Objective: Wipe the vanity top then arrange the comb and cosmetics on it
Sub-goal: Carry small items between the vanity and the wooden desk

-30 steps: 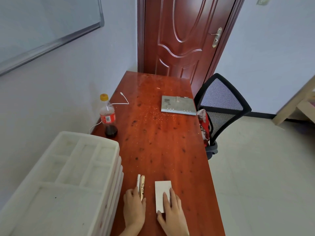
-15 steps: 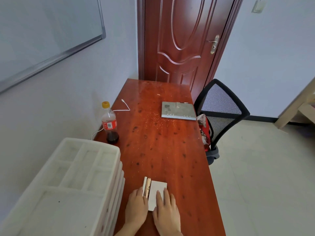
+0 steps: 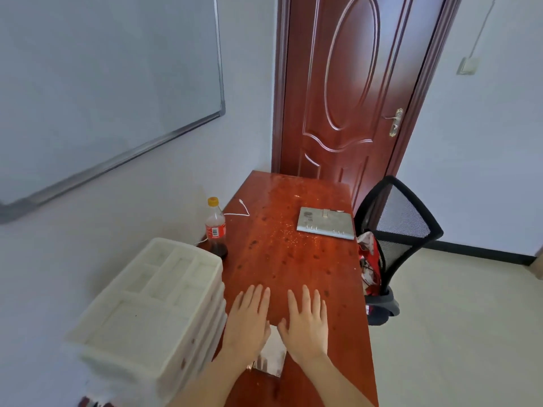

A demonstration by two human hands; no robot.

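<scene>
My left hand (image 3: 248,317) and my right hand (image 3: 305,321) hover side by side, palms down with fingers spread, over the near part of the red-brown vanity top (image 3: 293,254). Neither hand holds anything. A white flat box (image 3: 271,352) lies on the wood between and below my wrists, partly hidden by them. The slim gold and white cosmetic sticks that lay beside it are hidden under my left forearm. Specks and dark spots dot the wood further back.
A stack of white compartment trays (image 3: 152,304) fills the near left. A cola bottle (image 3: 216,229) and white cable (image 3: 239,210) stand by the wall. A grey binder (image 3: 324,223) lies at the far right edge; a black mesh chair (image 3: 399,230) and door (image 3: 349,83) stand beyond.
Both hands have lifted off the white box and the sticks and moved forward with fingers spread. The view has tilted up, so the box now sits lower in the frame.
</scene>
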